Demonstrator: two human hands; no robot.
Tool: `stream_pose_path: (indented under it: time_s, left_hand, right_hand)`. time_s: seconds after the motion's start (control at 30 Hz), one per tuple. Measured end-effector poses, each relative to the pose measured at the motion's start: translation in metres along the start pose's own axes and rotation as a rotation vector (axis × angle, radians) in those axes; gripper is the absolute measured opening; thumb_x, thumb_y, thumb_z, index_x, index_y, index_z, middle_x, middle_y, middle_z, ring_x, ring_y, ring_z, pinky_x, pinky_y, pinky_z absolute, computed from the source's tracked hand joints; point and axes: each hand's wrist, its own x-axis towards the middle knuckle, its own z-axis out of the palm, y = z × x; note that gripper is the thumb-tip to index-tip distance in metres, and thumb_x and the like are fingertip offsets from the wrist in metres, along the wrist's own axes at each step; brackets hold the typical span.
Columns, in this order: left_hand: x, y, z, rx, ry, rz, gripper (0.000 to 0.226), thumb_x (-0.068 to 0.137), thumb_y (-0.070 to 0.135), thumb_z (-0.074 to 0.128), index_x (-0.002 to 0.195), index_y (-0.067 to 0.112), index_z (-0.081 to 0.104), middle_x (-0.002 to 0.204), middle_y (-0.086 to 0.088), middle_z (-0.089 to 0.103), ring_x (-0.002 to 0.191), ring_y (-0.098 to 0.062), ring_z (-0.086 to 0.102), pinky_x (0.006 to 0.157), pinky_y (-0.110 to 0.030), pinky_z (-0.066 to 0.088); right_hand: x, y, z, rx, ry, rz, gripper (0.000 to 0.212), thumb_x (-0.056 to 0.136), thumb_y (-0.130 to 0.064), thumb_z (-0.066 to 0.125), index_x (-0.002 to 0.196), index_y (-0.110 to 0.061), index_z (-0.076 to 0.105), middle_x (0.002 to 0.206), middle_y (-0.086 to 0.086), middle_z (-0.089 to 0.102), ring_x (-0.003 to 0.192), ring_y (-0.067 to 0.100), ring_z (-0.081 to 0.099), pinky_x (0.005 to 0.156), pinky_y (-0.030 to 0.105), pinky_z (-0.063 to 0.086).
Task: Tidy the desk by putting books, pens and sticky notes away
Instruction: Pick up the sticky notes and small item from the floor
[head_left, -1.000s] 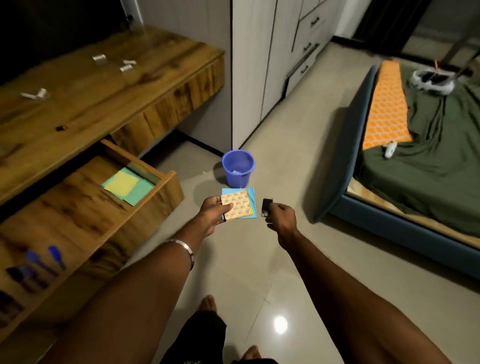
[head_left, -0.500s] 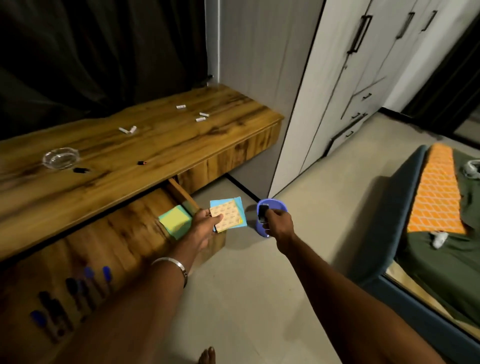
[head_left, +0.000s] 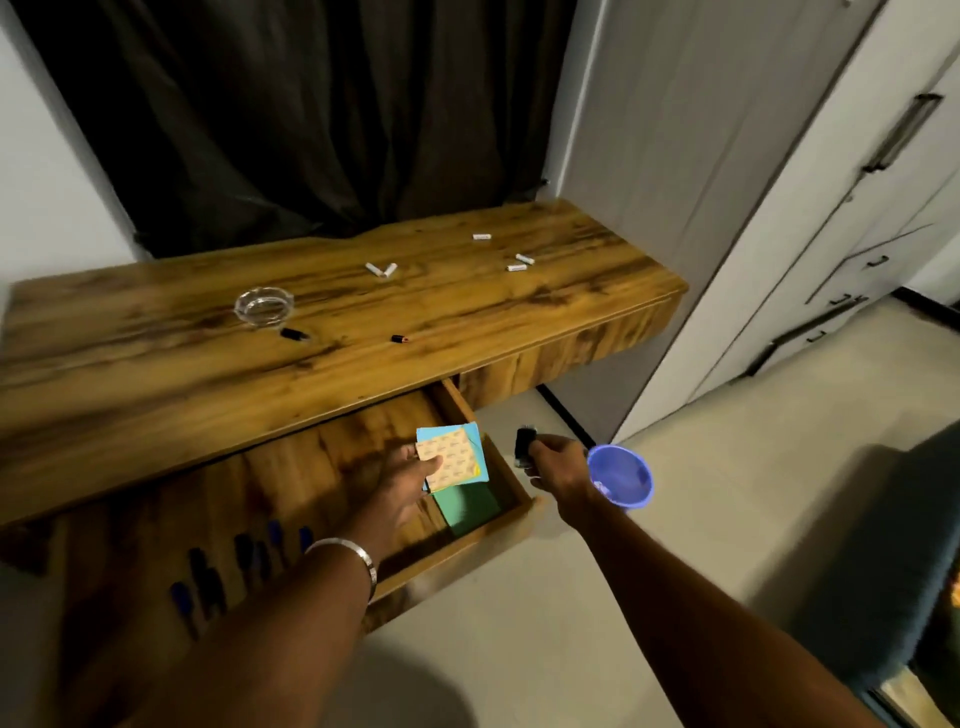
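Sticky notes over the open drawer, a dark thing in my other hand.

My left hand (head_left: 410, 480) pinches a small stack of sticky notes (head_left: 453, 457) above the right end of the open drawer (head_left: 511, 480), over a green pad (head_left: 467, 506) lying in its right corner. My right hand (head_left: 558, 465) curls round a small dark object (head_left: 524, 446), perhaps a clip, just beside the blue bin (head_left: 621, 475). Pens (head_left: 208, 587) lie at the drawer's left end.

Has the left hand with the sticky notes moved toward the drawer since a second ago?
Yes. The left hand now holds the sticky notes over the open drawer; earlier they hung over the floor.
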Motion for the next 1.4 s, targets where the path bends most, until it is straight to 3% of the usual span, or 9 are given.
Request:
stream_pose_path:
  time_s: [0.13,0.27,0.43,0.63,0.7,0.87,1.07,1.2,1.4]
  left_hand:
    - [0.007,-0.004,-0.026,-0.011,0.098,-0.028,0.034,0.091,0.000,0.058,0.123,0.002,0.050,0.127,-0.019,0.060,0.109,-0.033,0.060,0.058,-0.026,0.045]
    - [0.012,-0.013,-0.050,-0.025,0.173,-0.043,0.038,0.090,-0.001,0.059,0.126,0.001,0.049,0.127,-0.018,0.060,0.111,-0.032,0.060,0.058,-0.025,0.047]
    - [0.021,-0.020,-0.069,-0.047,0.241,-0.046,0.037,0.088,-0.001,0.061,0.124,0.002,0.051,0.125,-0.018,0.061,0.100,-0.027,0.061,0.057,-0.024,0.051]
    - [0.032,-0.034,-0.081,-0.093,0.248,-0.080,0.036,0.091,0.002,0.058,0.126,0.000,0.050,0.127,-0.017,0.060,0.115,-0.034,0.059,0.072,-0.033,0.054]
    - [0.034,-0.041,-0.081,-0.084,0.221,-0.070,0.030,0.091,0.001,0.057,0.121,-0.001,0.053,0.125,-0.017,0.060,0.103,-0.028,0.065,0.075,-0.035,0.057]
    - [0.032,-0.053,-0.073,-0.044,0.262,-0.040,0.018,0.089,-0.004,0.058,0.106,0.001,0.061,0.097,-0.008,0.066,0.072,-0.009,0.068,0.050,-0.019,0.054]
    - [0.035,-0.078,-0.070,0.004,0.252,-0.076,0.032,0.088,-0.002,0.060,0.120,-0.002,0.056,0.117,-0.019,0.063,0.096,-0.027,0.065,0.068,-0.030,0.058]
    - [0.036,-0.093,-0.067,-0.088,0.269,-0.206,0.038,0.087,0.001,0.062,0.123,0.003,0.052,0.119,-0.018,0.064,0.108,-0.032,0.063,0.090,-0.051,0.054]
    - [0.040,-0.101,-0.063,-0.051,0.346,-0.236,0.044,0.085,-0.003,0.063,0.127,0.000,0.049,0.123,-0.019,0.061,0.112,-0.034,0.060,0.088,-0.045,0.054]
  right_hand:
    - [0.015,-0.005,0.033,-0.077,-0.093,-0.028,0.019,0.085,-0.009,0.056,0.095,-0.010,0.073,0.087,0.015,0.072,0.072,0.021,0.065,0.066,0.035,0.055]
    - [0.028,-0.012,0.064,-0.143,-0.200,-0.048,0.016,0.088,-0.005,0.057,0.094,-0.008,0.071,0.060,0.001,0.065,0.048,0.008,0.057,0.047,0.019,0.045]
    - [0.050,-0.016,0.091,-0.187,-0.370,-0.023,0.011,0.091,-0.005,0.056,0.097,-0.008,0.065,0.069,0.007,0.066,0.048,0.008,0.058,0.046,0.021,0.044]
    - [0.079,-0.020,0.108,-0.248,-0.443,-0.024,0.013,0.089,-0.007,0.060,0.102,-0.006,0.064,0.087,0.017,0.066,0.059,0.018,0.058,0.045,0.025,0.046]
    - [0.087,-0.027,0.110,-0.262,-0.473,-0.027,0.014,0.090,-0.006,0.059,0.103,-0.007,0.064,0.082,0.013,0.065,0.059,0.015,0.056,0.048,0.025,0.045]
    - [0.105,-0.036,0.116,-0.258,-0.547,-0.024,0.014,0.092,-0.007,0.056,0.105,-0.006,0.063,0.075,0.008,0.062,0.057,0.011,0.055,0.044,0.019,0.043]
    - [0.116,-0.040,0.120,-0.239,-0.576,0.001,0.013,0.093,-0.005,0.054,0.103,-0.011,0.061,0.072,0.007,0.059,0.055,0.011,0.053,0.046,0.021,0.039]
    - [0.121,-0.042,0.123,-0.247,-0.583,-0.001,0.015,0.094,-0.004,0.052,0.105,-0.010,0.061,0.073,0.007,0.060,0.056,0.011,0.052,0.046,0.022,0.037]
    - [0.123,-0.039,0.130,-0.272,-0.603,0.002,0.019,0.094,-0.004,0.052,0.110,-0.007,0.060,0.072,0.008,0.059,0.055,0.011,0.051,0.045,0.021,0.038]
